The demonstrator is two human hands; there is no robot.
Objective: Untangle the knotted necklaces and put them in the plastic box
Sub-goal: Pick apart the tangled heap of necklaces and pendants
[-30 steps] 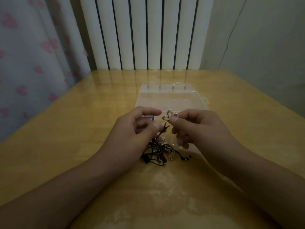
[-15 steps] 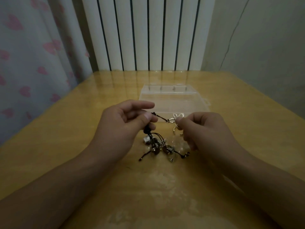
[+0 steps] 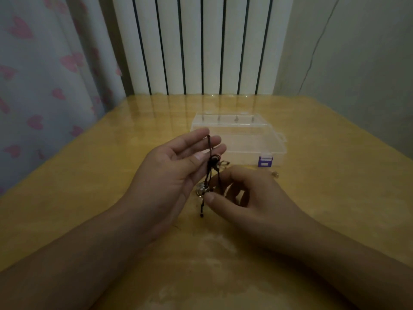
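Now the left hand (image 3: 176, 173) pinches the knotted necklaces (image 3: 211, 173) up top, cords hanging vertically to the right hand (image 3: 243, 193) pinching below, plastic box (image 3: 250, 142) just beyond on the surface (image 3: 89, 186).

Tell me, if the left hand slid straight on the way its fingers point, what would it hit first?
Probably the clear plastic box, which lies just beyond the left hand; depth is hard to judge.
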